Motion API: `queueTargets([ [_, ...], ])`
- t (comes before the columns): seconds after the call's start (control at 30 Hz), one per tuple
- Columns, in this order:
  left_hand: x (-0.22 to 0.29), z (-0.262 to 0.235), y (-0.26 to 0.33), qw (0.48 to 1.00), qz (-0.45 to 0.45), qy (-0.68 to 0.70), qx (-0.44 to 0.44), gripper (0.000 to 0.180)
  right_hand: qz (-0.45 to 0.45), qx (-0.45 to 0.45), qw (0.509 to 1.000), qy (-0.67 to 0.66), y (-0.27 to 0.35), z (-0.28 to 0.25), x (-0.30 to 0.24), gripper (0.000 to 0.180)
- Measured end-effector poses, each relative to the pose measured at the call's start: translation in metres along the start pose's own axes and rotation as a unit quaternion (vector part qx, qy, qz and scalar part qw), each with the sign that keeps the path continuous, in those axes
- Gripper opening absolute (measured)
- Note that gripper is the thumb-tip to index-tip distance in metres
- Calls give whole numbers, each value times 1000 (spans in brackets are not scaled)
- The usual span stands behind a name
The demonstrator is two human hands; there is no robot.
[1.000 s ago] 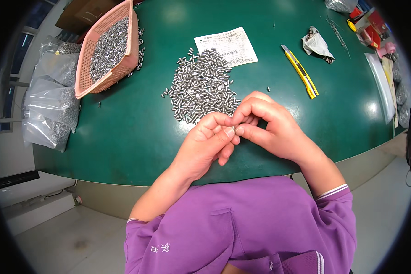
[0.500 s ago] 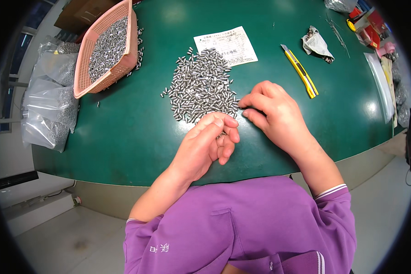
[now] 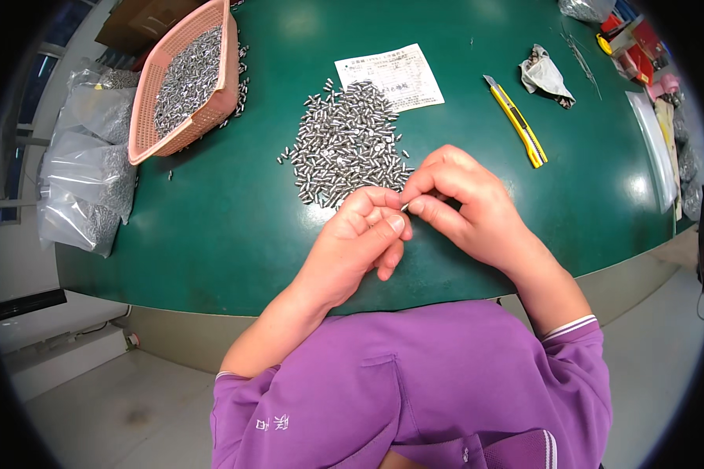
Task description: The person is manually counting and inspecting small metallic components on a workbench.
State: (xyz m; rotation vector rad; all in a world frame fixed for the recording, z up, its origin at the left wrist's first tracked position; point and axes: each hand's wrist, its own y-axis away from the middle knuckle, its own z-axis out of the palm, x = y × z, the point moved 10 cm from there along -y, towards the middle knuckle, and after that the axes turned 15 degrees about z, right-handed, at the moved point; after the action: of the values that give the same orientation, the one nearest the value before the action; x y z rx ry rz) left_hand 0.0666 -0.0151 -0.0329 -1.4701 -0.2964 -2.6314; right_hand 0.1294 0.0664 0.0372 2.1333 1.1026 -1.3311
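Note:
A heap of small shiny metal pins with tapered ends point(image 3: 344, 148) lies on the green table in front of me. Between the thumb and forefinger of my right hand point(image 3: 465, 203) is one small metal pin point(image 3: 405, 208), mostly covered by the fingertips. My left hand point(image 3: 360, 238) meets it at the heap's near edge, its fingers curled and thumb pressed inward; whatever lies inside those fingers is hidden. Beyond the heap, a printed paper slip point(image 3: 414, 82) is partly covered by pins.
At the left stands a pink plastic basket point(image 3: 225, 98) full of similar pins, beside clear bags of metal parts point(image 3: 86, 180). A yellow utility knife point(image 3: 518, 125) with its blade out and a crumpled white wrapper point(image 3: 547, 76) lie to the right. Plastic sleeves point(image 3: 651, 148) line the right edge.
My right hand has come from the heap's right edge toward my left hand, with a pin now showing in its pinch. The left thumb has shifted down along the fingers.

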Motion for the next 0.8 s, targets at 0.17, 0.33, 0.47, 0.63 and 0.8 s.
queueTargets([
  [0.17,-1,1,0,1000,5,13,-15,10,-14,14,1000,-15,1,-3,-3,8],
  [0.33,-1,0,2,999,-29,39,0,16,4,176,972,156,-4,-44,3,18],
  [0.47,-2,0,3,998,-28,56,3,24,54,192,959,203,-6,-54,14,19],
  [0.63,1,2,1,998,-10,66,-14,25,17,115,965,235,-6,-26,14,26],
  [0.8,1,3,1,998,-14,59,-15,26,-4,95,963,252,-7,-16,11,25],
])
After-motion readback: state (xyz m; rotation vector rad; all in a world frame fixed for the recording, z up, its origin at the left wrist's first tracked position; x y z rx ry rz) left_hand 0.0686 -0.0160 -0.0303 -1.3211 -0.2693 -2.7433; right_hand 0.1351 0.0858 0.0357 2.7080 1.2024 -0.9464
